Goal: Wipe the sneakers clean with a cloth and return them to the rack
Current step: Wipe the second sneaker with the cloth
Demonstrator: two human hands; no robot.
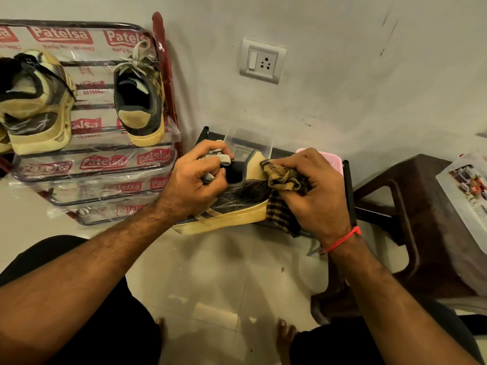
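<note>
Left hand (pixel 196 180) is curled round the tongue and laces of a dark sneaker (pixel 232 204), held above the floor beside the rack (pixel 87 164). A checked cloth (pixel 283 191), bunched in the gripping right hand (pixel 313 191), is pressed against the heel.

Sneaker (pixel 237 198): dark upper of creased, cracked leather-like material with slight sheen; tan stripes; yellowed rubber sole, matt and scuffed; heel patch a matt, suede-like tan. Laces (pixel 224 159) grey woven fabric, flat. Cloth (pixel 283 185): soft checked textile, brown and tan, rough nap, crumpled. Rack (pixel 87 154): thin dark metal rods, wrapped in glossy clear plastic film printed in red; side post (pixel 162 61) red, glossy. Sneakers on rack (pixel 139 101): matt tan suede-like panels, dull grey fabric. Stool (pixel 411 206): brown moulded plastic, smooth, low sheen. Floor (pixel 216 285): pale tile, polished, reflective. Wall (pixel 342 75): matt paint, marked. Socket plate (pixel 262 60): smooth plastic, white and grey.
</note>
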